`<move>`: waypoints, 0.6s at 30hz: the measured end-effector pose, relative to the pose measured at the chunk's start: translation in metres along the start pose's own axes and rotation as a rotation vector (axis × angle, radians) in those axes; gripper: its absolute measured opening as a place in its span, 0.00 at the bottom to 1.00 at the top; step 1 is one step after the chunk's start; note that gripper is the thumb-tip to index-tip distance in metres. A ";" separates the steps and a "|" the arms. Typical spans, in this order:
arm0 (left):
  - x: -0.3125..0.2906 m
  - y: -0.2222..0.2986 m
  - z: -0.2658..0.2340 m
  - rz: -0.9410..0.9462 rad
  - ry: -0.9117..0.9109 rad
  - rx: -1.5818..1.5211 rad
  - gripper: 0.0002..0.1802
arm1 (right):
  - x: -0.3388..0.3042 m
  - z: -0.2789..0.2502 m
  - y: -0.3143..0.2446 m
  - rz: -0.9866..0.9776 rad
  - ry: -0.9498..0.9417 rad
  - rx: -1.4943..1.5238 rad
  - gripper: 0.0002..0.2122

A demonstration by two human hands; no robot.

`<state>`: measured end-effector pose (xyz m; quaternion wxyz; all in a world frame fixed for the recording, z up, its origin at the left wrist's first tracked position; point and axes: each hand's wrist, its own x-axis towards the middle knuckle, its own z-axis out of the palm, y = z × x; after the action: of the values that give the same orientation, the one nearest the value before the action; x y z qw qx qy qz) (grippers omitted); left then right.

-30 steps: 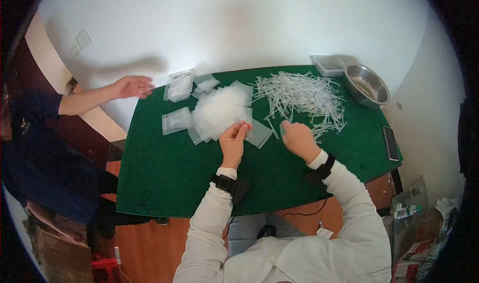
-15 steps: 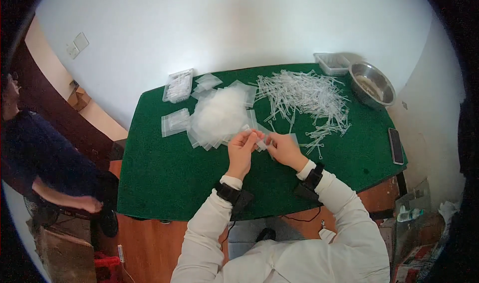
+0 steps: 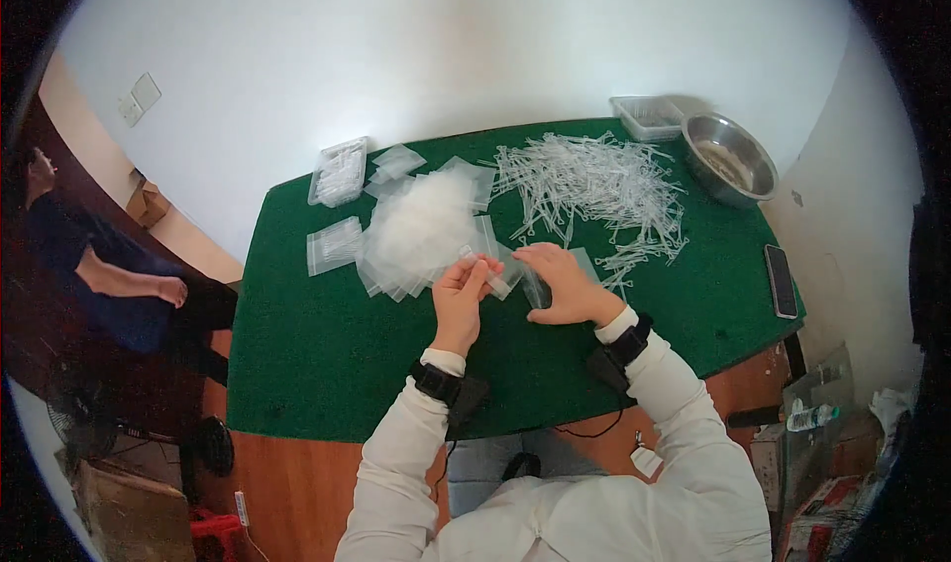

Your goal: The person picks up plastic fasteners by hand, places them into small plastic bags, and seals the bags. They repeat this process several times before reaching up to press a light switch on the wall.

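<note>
My left hand (image 3: 459, 303) pinches a small clear plastic bag (image 3: 500, 288) between thumb and fingers, at the near edge of a heap of clear flat bags (image 3: 418, 227). Just to its right, my right hand (image 3: 567, 287) is open, thumb and fingers spread apart, with nothing gripped. Another clear bag (image 3: 582, 262) lies partly under that hand. Beyond it spreads a large pile of thin clear plastic sticks with looped ends (image 3: 594, 188). A bag filled with sticks (image 3: 335, 246) lies left of the heap.
On the green-covered table (image 3: 327, 364) stand a clear tray of white sticks (image 3: 340, 172), another clear tray (image 3: 649, 118) and a steel bowl (image 3: 730, 160). A phone (image 3: 780, 281) lies near the right edge. Another person (image 3: 99, 255) stands at the left.
My right hand has opened and moved away from the left, which keeps the small bag pinched. The view has shifted slightly; the other person's arm has risen.
</note>
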<state>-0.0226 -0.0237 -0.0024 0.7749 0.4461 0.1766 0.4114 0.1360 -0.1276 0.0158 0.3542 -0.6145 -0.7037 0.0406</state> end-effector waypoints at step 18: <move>-0.003 -0.002 0.004 0.057 0.043 -0.056 0.08 | 0.008 0.007 -0.017 0.075 0.037 0.304 0.40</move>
<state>-0.0208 -0.0293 -0.0021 0.7712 0.4200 0.1689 0.4476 0.1181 -0.1220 0.0223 0.4543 -0.5803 -0.6595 0.1484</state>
